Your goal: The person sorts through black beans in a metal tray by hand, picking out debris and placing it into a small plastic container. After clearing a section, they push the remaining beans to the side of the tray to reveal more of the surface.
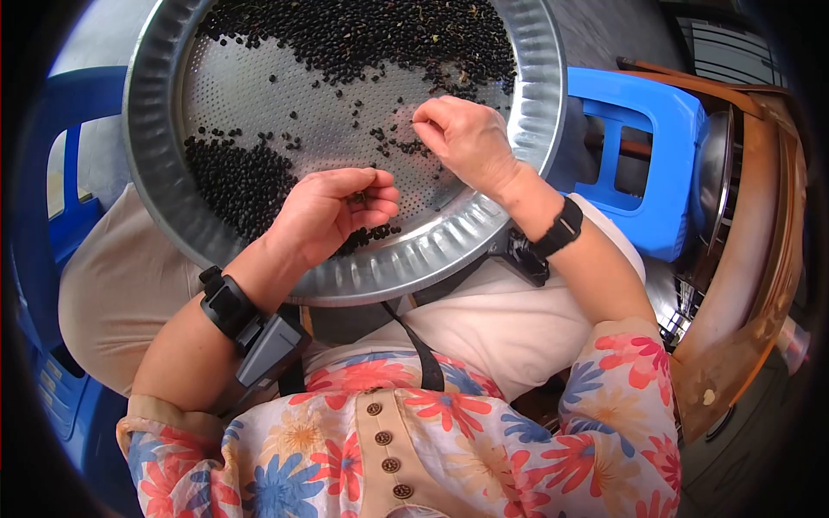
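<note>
A round metal sieve tray (341, 289) with a fluted rim and a perforated bottom rests across the lap. My left hand (324, 207) is over its near side, palm turned up and fingers curled, with a few dark beans showing between thumb and fingers. To the right, my right hand (466, 142) bends over the tray with thumb and fingertips pinched together; whatever is in the pinch is hidden. Black beans (237, 186) form a pile at the tray's left. A larger mass of black beans (371, 39), mixed with pale bits, covers the far side. Scattered beans (401, 145) lie between the hands.
Blue plastic stools stand on both sides, one blue stool (643, 155) at the right and another blue stool (78, 164) at the left. Beyond the right one are a metal bowl (715, 173) and worn wooden furniture (751, 250). A strap (419, 345) hangs below the tray.
</note>
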`<state>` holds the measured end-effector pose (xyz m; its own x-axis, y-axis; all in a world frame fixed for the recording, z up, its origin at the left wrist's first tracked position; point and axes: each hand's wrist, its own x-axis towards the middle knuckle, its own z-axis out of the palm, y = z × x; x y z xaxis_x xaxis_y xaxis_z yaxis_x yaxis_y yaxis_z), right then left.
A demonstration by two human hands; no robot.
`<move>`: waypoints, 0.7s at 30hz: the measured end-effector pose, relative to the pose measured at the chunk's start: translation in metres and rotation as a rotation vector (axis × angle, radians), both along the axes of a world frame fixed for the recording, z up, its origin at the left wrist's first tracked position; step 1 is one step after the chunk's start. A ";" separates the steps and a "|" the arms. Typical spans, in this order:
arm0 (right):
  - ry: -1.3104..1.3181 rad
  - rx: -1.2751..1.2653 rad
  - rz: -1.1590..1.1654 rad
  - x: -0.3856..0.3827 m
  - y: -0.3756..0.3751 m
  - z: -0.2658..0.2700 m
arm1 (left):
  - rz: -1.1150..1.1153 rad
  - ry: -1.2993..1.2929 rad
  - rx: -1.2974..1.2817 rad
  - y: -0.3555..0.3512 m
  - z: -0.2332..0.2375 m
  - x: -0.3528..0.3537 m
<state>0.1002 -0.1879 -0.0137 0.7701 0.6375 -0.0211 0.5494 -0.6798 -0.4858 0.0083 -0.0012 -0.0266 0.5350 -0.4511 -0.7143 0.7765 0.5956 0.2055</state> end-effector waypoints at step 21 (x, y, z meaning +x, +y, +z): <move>-0.046 -0.005 0.255 -0.041 0.029 0.016 | 0.063 0.025 -0.031 -0.001 -0.005 -0.003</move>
